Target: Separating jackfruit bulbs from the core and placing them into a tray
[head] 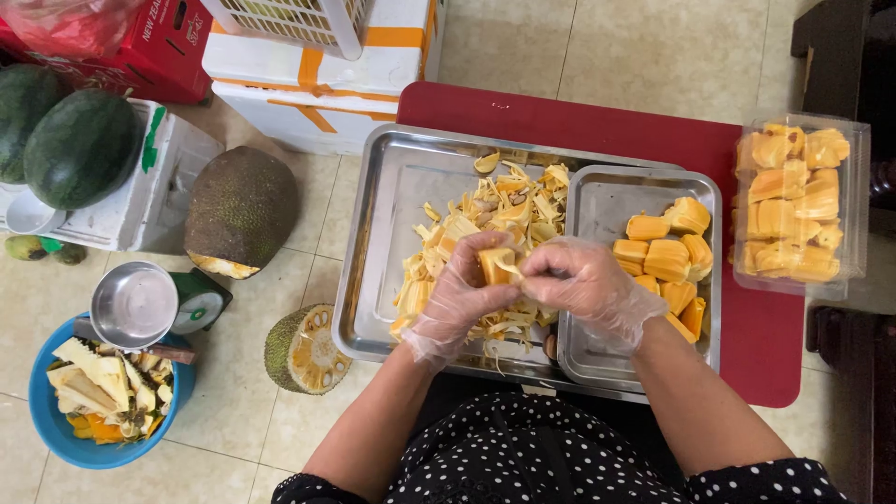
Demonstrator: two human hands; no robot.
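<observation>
Gloved hands working a jackfruit pod over the big steel tray.

Left hand [464, 291] is closed round the orange jackfruit pod [496, 264]; right hand [583, 283] pinches its pale strands, both above the large tray [373, 233]. The pod looks soft, light and slippery, so best held by its firm sides. Cleaned pods lie in the small tray [597, 201] right of it.

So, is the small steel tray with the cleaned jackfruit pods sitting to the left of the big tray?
No, the small steel tray with the orange pods overlaps the right end of the big tray, next to the right hand.
</observation>
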